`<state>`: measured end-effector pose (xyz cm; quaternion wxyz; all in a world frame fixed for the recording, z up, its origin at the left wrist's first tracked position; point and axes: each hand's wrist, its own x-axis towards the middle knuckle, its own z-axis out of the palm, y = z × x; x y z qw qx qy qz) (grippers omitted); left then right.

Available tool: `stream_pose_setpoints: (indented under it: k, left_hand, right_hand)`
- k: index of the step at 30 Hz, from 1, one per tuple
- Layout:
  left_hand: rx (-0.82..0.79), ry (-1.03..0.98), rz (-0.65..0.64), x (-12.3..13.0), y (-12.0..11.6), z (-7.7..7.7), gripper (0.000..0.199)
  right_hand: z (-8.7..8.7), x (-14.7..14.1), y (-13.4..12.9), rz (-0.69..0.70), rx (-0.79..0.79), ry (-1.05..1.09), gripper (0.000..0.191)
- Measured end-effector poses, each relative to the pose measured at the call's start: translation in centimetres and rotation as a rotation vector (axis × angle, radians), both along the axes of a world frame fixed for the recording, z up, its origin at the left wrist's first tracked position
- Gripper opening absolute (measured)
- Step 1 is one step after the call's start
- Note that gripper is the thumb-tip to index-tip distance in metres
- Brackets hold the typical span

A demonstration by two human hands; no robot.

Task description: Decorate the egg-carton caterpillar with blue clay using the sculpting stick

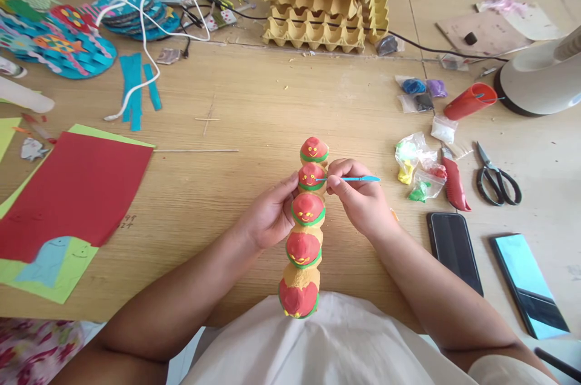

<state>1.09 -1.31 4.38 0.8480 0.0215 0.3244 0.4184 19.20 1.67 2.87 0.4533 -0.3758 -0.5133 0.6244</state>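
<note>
A strip of egg carton (303,276) runs lengthwise in front of me, its several bumps coated in red clay with green bands and small yellow faces. My left hand (275,211) grips the strip from the left side, thumb near the second bump from the far end. Pinched in my right hand (355,194) is a thin blue modelling tool (363,178), whose tip touches or nearly touches the face on that second bump. The right fingers lie close to the strip's right edge; whether they touch it I cannot tell.
Egg cartons (313,28) stand at the back. Scissors (498,176), a red-handled cutter (454,182), clay bags (420,167) and two phones (455,250) lie right. Red paper (77,191) and a white cable (144,28) are left. A red cup (471,100) lies near a white lamp base (535,79).
</note>
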Motion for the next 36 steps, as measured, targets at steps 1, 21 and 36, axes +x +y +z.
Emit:
stream_pose_setpoints:
  k: [1, 21, 36]
  left_hand:
    - [-0.001, 0.0, 0.001, -0.01, -0.01, 0.0, 0.019]
    - [0.028, 0.05, 0.063, 0.22, -0.02, -0.21, 0.014]
    - [0.029, 0.046, 0.055, 0.17, -0.04, -0.19, 0.015]
  right_hand:
    - [-0.07, 0.02, 0.0, 0.003, -0.001, 0.01, 0.024]
    - [0.3, 0.01, -0.1, 0.001, 0.06, -0.033, 0.025]
    - [0.24, 0.04, -0.03, -0.008, 0.053, -0.047, 0.027]
